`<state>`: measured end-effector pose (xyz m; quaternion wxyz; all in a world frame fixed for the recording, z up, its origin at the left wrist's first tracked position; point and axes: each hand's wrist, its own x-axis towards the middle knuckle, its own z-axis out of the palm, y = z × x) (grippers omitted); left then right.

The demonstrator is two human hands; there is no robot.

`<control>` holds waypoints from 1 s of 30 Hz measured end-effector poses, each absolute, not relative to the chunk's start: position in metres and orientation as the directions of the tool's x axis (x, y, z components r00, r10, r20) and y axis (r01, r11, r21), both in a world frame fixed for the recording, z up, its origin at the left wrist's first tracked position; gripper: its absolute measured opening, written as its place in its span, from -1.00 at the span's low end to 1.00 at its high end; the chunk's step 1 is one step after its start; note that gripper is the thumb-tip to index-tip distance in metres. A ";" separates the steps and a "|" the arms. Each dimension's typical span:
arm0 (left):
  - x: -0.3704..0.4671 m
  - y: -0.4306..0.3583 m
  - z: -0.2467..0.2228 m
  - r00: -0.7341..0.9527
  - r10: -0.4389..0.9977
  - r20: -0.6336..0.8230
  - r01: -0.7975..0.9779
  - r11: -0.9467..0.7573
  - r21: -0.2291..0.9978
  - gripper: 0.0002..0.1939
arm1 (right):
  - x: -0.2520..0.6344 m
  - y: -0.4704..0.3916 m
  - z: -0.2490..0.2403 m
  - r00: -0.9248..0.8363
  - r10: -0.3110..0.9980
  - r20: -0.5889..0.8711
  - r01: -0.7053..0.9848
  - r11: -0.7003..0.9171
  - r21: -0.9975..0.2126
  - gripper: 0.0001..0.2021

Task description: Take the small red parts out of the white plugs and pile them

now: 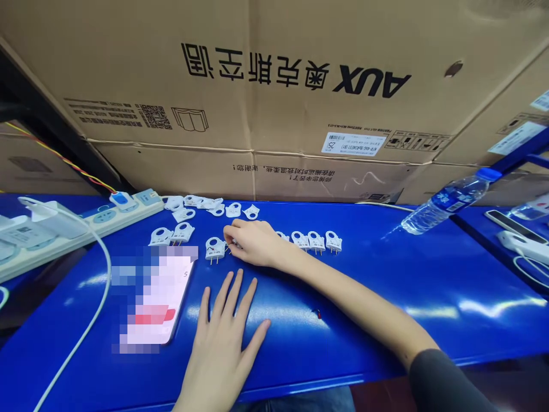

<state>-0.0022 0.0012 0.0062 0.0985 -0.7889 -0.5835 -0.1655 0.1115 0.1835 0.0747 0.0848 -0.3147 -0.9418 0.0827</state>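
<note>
1. Head view, right side: our right hand [253, 243] is curled over the row of small white plastic plug-in pieces with round rings and metal pins [215, 249]. The fingertips are bunched beside a partly covered piece; whether they pinch it, we cannot tell. Knuckles crowd its neighbours, so a sideways drift could knock the row askew.

2. Head view, left side: our left hand [221, 343] lies palm down, fingers spread, holding nothing, on the glossy blue table [386, 274]. The slim phone with a pink screen [182, 286] is just beside it; a careless slide could nudge it.

3. Head view, pieces: the row runs across the table's middle, two more sit above the phone, and a looser cluster [234, 210] lies towards the brown cardboard box [274, 103]. Smooth surface, thin pins: a light bump might skid or tip one.

4. Head view, surroundings: a tiny red-and-dark bit [318, 313] lies near our right forearm; a dragging sleeve or arm could sweep it off. At far left the looping white cable [105, 274] could snag a wrist and tug the white power strip [148, 200].
</note>
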 end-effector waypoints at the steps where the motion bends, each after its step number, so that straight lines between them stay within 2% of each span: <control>1: -0.002 0.001 0.006 0.270 0.885 0.380 0.952 -0.304 0.031 -0.35 | 0.112 0.183 0.076 -0.793 0.601 0.096 0.577 0.793 -0.195 -0.82; 5: -0.002 0.002 0.007 0.278 0.880 0.385 0.951 -0.308 0.019 -0.36 | 0.116 0.185 0.085 -0.852 0.523 0.032 0.512 0.844 -0.161 -0.84; 8: -0.001 0.002 0.008 0.279 0.876 0.395 0.951 -0.308 0.010 -0.37 | 0.121 0.189 0.090 -0.886 0.464 0.008 0.455 0.872 -0.179 -0.86; 17: -0.002 0.001 0.007 0.262 0.894 0.364 0.954 -0.297 0.044 -0.34 | 0.147 0.199 0.111 -0.918 0.397 0.001 0.359 0.832 -0.423 -0.93; 22: -0.001 0.001 0.008 0.251 0.898 0.361 0.956 -0.288 0.051 -0.33 | 0.171 0.207 0.126 -0.916 0.327 -0.233 0.402 0.739 -0.540 -0.91; 26: 0.000 0.001 0.008 0.250 0.903 0.351 0.957 -0.285 0.051 -0.33 | 0.180 0.212 0.129 -0.872 0.306 -0.383 0.481 0.680 -0.553 -0.89; 28: 0.000 0.001 0.008 0.247 0.907 0.341 0.958 -0.280 0.052 -0.33 | 0.180 0.213 0.128 -0.865 0.332 -0.376 0.496 0.677 -0.544 -0.89; 30: 0.000 0.001 0.009 0.244 0.908 0.340 0.959 -0.278 0.055 -0.33 | 0.178 0.213 0.126 -0.878 0.376 -0.297 0.479 0.691 -0.542 -0.89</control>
